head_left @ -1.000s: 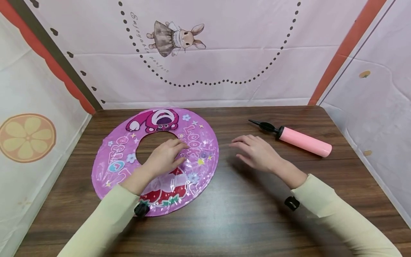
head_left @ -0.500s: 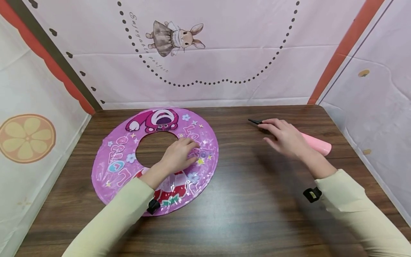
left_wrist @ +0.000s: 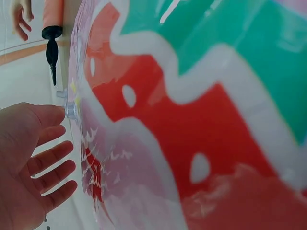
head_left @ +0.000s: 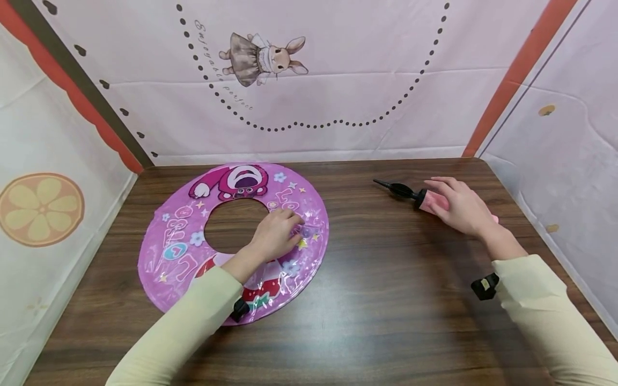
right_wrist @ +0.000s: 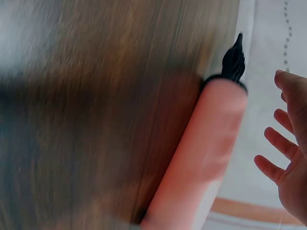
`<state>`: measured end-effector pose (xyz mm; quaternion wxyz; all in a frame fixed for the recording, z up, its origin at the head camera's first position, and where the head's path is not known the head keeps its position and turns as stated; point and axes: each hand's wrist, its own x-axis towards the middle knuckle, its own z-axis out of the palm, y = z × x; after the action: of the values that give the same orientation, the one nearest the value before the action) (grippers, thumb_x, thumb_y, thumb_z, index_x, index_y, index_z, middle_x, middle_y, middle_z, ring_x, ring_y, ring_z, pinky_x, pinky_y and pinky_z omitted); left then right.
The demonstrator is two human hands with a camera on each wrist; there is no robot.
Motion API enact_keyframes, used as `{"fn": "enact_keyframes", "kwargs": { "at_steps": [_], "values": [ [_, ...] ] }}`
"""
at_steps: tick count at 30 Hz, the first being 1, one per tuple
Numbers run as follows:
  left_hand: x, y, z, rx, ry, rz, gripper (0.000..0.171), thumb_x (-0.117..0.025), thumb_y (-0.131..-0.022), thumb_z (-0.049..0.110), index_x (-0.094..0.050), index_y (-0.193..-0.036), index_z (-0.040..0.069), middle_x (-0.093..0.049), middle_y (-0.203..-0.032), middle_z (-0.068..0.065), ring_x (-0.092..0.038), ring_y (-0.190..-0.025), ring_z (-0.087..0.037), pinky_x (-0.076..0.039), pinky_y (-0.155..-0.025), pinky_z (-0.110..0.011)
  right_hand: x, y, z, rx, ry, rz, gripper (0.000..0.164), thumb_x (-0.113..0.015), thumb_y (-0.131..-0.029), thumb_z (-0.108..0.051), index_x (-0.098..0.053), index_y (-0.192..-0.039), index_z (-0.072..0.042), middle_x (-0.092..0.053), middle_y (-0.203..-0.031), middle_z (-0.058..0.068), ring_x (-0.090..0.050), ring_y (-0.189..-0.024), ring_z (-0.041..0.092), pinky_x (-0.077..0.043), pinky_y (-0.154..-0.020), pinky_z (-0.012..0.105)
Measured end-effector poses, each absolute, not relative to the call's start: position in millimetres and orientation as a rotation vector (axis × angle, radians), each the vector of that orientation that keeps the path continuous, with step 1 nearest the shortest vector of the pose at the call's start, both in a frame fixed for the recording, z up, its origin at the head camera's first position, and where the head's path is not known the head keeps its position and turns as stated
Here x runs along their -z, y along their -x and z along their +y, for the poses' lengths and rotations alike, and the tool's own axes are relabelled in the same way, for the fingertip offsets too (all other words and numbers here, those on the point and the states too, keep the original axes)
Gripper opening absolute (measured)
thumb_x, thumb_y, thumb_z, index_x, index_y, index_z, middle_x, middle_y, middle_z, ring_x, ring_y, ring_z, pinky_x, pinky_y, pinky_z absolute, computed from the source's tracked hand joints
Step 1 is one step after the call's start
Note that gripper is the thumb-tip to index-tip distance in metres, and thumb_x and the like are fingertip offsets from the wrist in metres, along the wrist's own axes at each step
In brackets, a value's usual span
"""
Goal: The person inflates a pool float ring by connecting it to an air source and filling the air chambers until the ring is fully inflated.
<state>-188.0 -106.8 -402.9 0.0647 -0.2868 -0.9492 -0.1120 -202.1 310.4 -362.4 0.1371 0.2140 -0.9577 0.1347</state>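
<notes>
A purple swim ring [head_left: 166,214] with a bear and strawberry print lies on the table, its surface wrinkled. Over its right side is my left hand [head_left: 274,236], fingers loosely bent. The left wrist view shows the thumb tip right by the ring's clear valve [left_wrist: 71,110]; whether it touches cannot be told. Farther right, my right hand [head_left: 458,206] hovers over a pink hand pump [right_wrist: 201,148] with a black nozzle [head_left: 402,190]. Its fingers [right_wrist: 276,141] are spread and stand apart from the barrel in the right wrist view. The hand hides much of the barrel in the head view.
The brown wooden table [head_left: 357,300] is backed by a pink curtain [head_left: 367,53] with a rabbit print. Pale printed cloth [head_left: 43,134] hangs along the left side, and more cloth along the right.
My right hand has moved right, from beside the ring to above the pump's barrel. The left hand has shifted slightly right over the ring, toward the valve. Ring and pump have stayed put.
</notes>
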Motion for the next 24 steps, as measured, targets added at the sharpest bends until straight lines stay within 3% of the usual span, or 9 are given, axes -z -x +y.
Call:
{"fn": "enact_keyframes", "kwargs": {
  "at_steps": [11,17,24],
  "values": [
    [407,189,-102,0.283,0.843,-2.924,0.027,-0.07,-0.078,0.03,-0.068,-0.099,0.014,-0.059,-0.097,-0.004,-0.052,-0.091,-0.022,-0.045,-0.084,-0.036,368,202,348,-0.42,-0.38,-2.977,0.051,-0.059,-0.088,-0.026,-0.044,-0.131,-0.004,-0.039,-0.131,0.028,-0.037,-0.115,0.049,-0.031,-0.089,0.066],
    [409,188,-101,0.298,0.817,-2.944,0.029,-0.07,-0.078,0.029,-0.068,-0.102,0.015,-0.059,-0.099,-0.005,-0.052,-0.09,-0.022,-0.045,-0.084,-0.037,376,204,357,-0.446,-0.294,-3.121,0.063,-0.054,-0.09,-0.04,-0.036,-0.137,-0.002,-0.034,-0.134,0.032,-0.032,-0.119,0.051,-0.028,-0.092,0.069],
    [410,187,-98,0.351,0.733,-2.961,0.027,-0.072,-0.077,0.03,-0.071,-0.101,0.018,-0.06,-0.101,-0.003,-0.053,-0.091,-0.02,-0.045,-0.084,-0.036,385,207,363,-0.444,-0.308,-3.177,0.072,-0.055,-0.088,-0.045,-0.032,-0.139,0.0,-0.037,-0.131,0.034,-0.036,-0.115,0.05,-0.032,-0.09,0.067]
  ]
}}
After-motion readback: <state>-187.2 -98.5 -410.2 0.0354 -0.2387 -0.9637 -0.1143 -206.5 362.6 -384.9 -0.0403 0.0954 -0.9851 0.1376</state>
